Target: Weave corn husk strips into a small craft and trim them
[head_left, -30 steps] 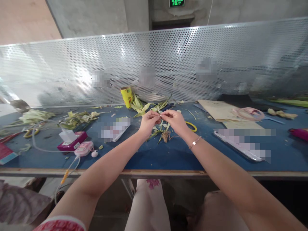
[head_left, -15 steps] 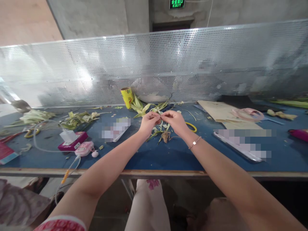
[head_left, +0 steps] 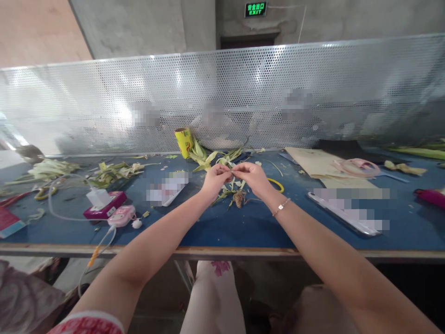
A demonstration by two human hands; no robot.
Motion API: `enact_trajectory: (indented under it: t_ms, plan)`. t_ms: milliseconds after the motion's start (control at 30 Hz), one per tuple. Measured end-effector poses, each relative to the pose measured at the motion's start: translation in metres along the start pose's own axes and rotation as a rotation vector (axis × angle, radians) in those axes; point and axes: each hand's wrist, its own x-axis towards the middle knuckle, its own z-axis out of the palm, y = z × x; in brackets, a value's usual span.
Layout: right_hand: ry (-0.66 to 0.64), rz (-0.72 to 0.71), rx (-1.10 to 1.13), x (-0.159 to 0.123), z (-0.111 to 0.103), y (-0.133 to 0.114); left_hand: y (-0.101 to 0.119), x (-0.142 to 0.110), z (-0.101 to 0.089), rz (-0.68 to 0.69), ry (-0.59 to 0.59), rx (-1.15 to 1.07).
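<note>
Red-and-white cloth, a sleeve's hem (head_left: 88, 322), rings the left arm nearest the view, and a pale trouser leg (head_left: 212, 301) with a pink flower shows under the wooden edge of the blue table (head_left: 239, 232). Just past that edge, to the left, lies a pink case (head_left: 121, 216) with a white pompom (head_left: 137, 223), next to a purple box (head_left: 117, 202) that has a white plug block (head_left: 99, 198) on it. Well to the right rests a slim, partly blurred device (head_left: 342, 215).

Between the wrists, on the table, sits a dry brown bundle (head_left: 238, 199) among pale green strips. Above it, the left hand (head_left: 213, 182) and the right hand (head_left: 253, 177) meet, thumbs and fingers (head_left: 239, 172) pinched together at the tips; whatever may be between them is too small to make out. The right wrist wears a thin bracelet (head_left: 281, 207), and beside it shows a yellow loop (head_left: 277, 185).

Farther back, long husk-like leaves (head_left: 205, 160) lie by a tilted yellow roll (head_left: 183, 143). Behind stands a perforated metal panel (head_left: 222, 74), and beyond it a green exit sign (head_left: 255, 9) glows on the concrete wall (head_left: 149, 23).
</note>
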Motion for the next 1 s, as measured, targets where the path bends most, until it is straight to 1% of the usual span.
enact_trajectory:
  t_ms: [433,767,867,1000]
  plan:
    - [0.032,-0.026,-0.057,0.0001,-0.0003,0.0013,-0.0027,0.0016,-0.0004,0.023,-0.005,-0.03]
    - [0.018,0.003,-0.021,-0.0014,0.0015,-0.0027,-0.0047,0.0042,-0.0017,0.044,-0.005,-0.043]
    - [0.011,-0.023,-0.045,-0.0004,0.0001,-0.0017,-0.0037,0.0039,-0.0024,0.042,-0.013,-0.045]
    - [0.0,-0.063,-0.058,0.001,-0.0022,-0.0009,-0.0008,0.0031,-0.0031,-0.001,-0.02,-0.076]
